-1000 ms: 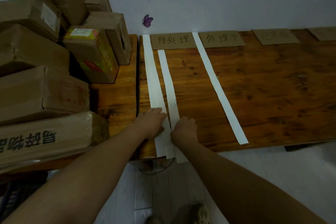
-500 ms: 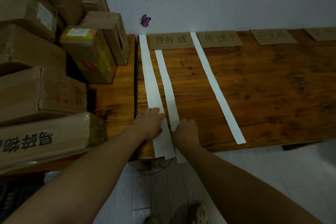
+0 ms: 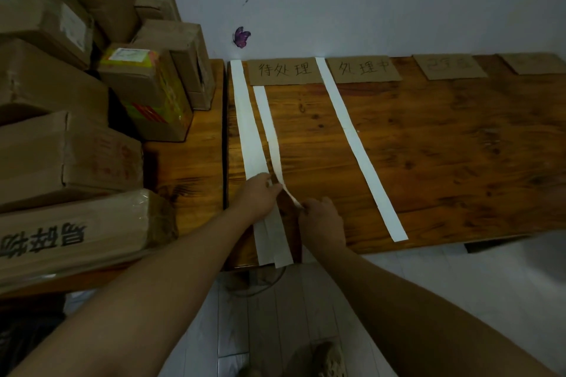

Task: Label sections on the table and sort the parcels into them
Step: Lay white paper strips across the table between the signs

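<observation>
White paper strips lie lengthwise on the wooden table [image 3: 428,147]. A wide strip [image 3: 245,125] runs along the table's left edge, a narrower strip [image 3: 268,122] lies just right of it, and a third strip [image 3: 355,144] lies further right. My left hand [image 3: 258,196] presses on the wide strip near the front. My right hand [image 3: 321,220] pinches the near end of the narrower strip, which is lifted and twisted off the wood. Cardboard labels with handwriting [image 3: 284,70] [image 3: 364,69] [image 3: 448,66] lie along the wall edge. Brown parcels [image 3: 61,159] are piled at the left.
A fourth cardboard label [image 3: 533,63] sits at the far right by the wall. A colourful taped box [image 3: 150,95] stands among the parcels on the left table. A long box with printed characters [image 3: 76,236] lies at the front left. A shoe [image 3: 324,361] shows on the floor below.
My right hand has shifted right and lifted the near end of the narrower strip off the table. My left hand still rests on the wide strip.
</observation>
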Motion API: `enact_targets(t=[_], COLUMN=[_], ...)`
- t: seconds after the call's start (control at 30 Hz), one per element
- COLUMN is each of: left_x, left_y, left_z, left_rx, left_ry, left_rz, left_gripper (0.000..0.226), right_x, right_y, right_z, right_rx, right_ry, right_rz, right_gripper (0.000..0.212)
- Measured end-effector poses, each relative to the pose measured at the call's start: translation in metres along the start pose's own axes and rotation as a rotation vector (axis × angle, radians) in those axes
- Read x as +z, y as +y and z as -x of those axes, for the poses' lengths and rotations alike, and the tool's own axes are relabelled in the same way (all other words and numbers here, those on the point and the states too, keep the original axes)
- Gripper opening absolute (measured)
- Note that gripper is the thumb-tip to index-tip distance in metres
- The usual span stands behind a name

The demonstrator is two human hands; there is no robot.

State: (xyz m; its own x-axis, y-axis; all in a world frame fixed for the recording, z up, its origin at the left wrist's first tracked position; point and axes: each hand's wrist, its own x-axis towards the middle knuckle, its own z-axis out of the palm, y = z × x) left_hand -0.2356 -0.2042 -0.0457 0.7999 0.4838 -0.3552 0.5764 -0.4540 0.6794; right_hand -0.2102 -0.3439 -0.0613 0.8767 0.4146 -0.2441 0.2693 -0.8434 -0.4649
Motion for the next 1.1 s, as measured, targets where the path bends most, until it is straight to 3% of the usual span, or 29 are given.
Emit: enact_targets(t=[0.1,0.17,0.3,0.37,0.5,0.73,0.8,0.87,1.03,1.1], left_x=[0.000,-0.003,-0.006,-0.008,-0.007,0.029,0.048,0.068,0.100,0.106], left_y=[0.019,0.031,0.057,0.076,0.124,0.238,0.270,0.300,0.360,0.377], left_z=[-0.005,-0.002,0.004,0.005,0.007,0.002,-0.001,-0.003,-0.018,-0.029], left_rx=[-0.273,-0.349,-0.378,-0.354,-0.292,-0.110,-0.073,-0.061,-0.011,0.001], left_ry=[-0.124,-0.148,-0.160,-0.199,-0.215,-0.153,-0.135,-0.122,-0.093,-0.075], left_rz=[0.533,0.750,0.907,0.977,1.060,1.081,1.041,1.034,0.949,0.929], left_gripper=[0.037,0.026,0.009,0.010,0.016,0.053,0.043,0.031,0.028,0.032], right_x=[-0.011,-0.020,-0.047,-0.066,-0.111,-0.192,-0.216,-0.236,-0.275,-0.285], right_y=[-0.004,-0.004,0.004,0.014,0.037,0.115,0.144,0.173,0.228,0.241], right_z=[0.010,0.018,0.030,0.031,0.032,0.016,0.007,-0.003,-0.025,-0.033], right_rx=[-0.019,-0.028,0.064,0.093,0.090,0.072,0.077,0.095,0.076,0.055], right_ry=[-0.039,-0.023,-0.021,-0.037,-0.029,0.005,0.002,0.012,0.031,0.032], right_rz=[-0.104,-0.237,-0.402,-0.432,-0.460,-0.450,-0.485,-0.478,-0.409,-0.398], right_gripper=[0.035,0.040,0.067,0.060,0.028,0.018,0.011,0.019,0.008,0.025])
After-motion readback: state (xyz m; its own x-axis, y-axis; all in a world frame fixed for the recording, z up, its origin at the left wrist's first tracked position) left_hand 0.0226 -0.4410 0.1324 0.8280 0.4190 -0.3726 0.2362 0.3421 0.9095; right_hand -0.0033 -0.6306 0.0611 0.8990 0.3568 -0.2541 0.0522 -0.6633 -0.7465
